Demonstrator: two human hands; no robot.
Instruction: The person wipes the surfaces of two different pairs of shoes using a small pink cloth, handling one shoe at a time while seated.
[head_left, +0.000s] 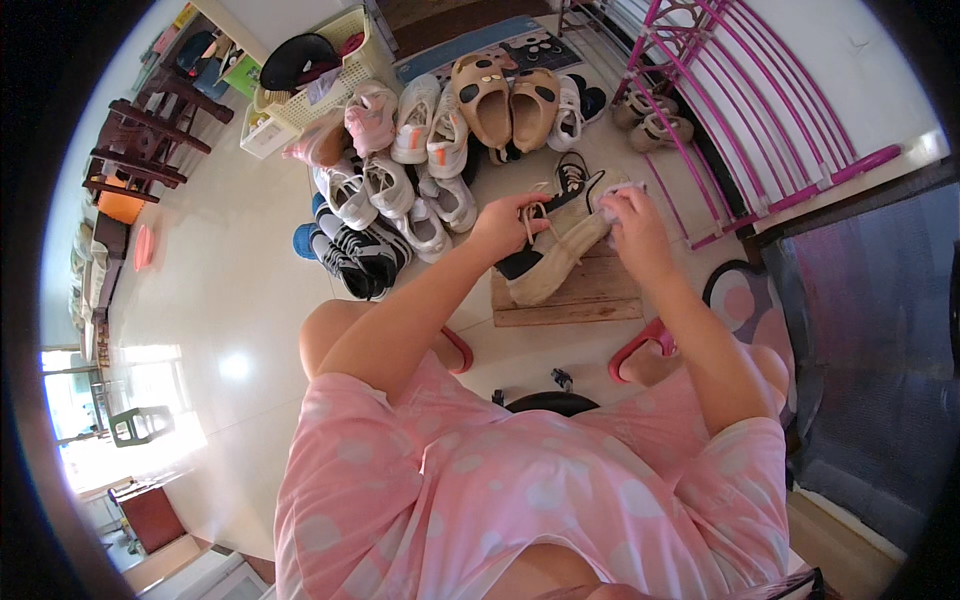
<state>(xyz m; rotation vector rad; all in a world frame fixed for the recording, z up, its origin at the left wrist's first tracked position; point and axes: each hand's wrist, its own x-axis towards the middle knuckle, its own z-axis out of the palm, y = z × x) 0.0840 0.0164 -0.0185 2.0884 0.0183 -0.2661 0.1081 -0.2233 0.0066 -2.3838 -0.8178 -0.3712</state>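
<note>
My left hand (508, 225) grips a cream and black lace-up sneaker (559, 259) by its laces and tongue. The shoe is tilted over a low wooden board (600, 289) on the floor. In my right hand (634, 221) is a pale, bunched cloth (611, 214), pressed to one end of that sneaker's sole edge. Just beyond it stands a second cream and black shoe (574, 176), partly hidden by the held one and the cloth.
Rows of white sneakers (390, 187), black striped shoes (352, 251) and tan clogs (484, 105) stand ahead and to the left. A yellow plastic basket (367, 60) is behind them. At the right are a pink metal rack (780, 202) and a patterned mat (739, 300).
</note>
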